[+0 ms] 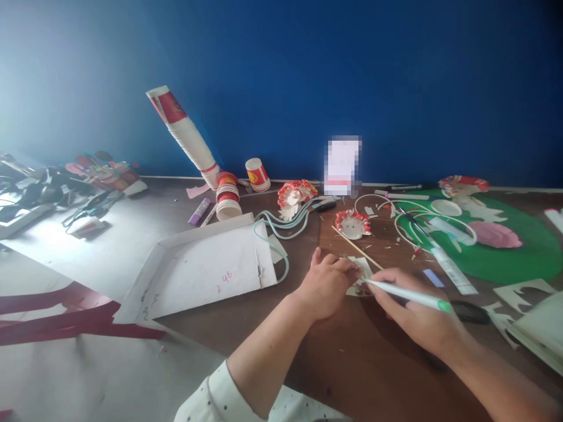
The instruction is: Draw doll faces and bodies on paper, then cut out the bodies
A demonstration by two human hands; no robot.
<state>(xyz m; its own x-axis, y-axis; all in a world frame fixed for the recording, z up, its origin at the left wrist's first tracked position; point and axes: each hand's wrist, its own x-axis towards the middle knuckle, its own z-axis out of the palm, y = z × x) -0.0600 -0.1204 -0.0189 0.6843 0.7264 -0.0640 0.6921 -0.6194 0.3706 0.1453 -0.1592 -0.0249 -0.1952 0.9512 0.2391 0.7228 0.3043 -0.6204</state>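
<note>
My right hand (407, 310) is closed around a white pen (407, 294) with a green end, its tip down on a small pale piece of paper (366, 269). My left hand (328, 284) lies over the left side of that paper, thumb apart and fingertips resting on it close to the pen tip. What the fingertips cover is hidden. A thin wooden stick (356, 247) lies just beyond the paper. Behind it sits a red-and-white cut paper cup piece (352, 224) shaped like a flower.
A white box lid (189, 275) lies left of my hands. Stacked paper cups (193, 143) lean against the blue wall, near a purple glue stick (200, 211). Pale blue cables (285, 225) run behind. To the right are a green sheet (528, 246), a white tube (455, 272) and paper scraps.
</note>
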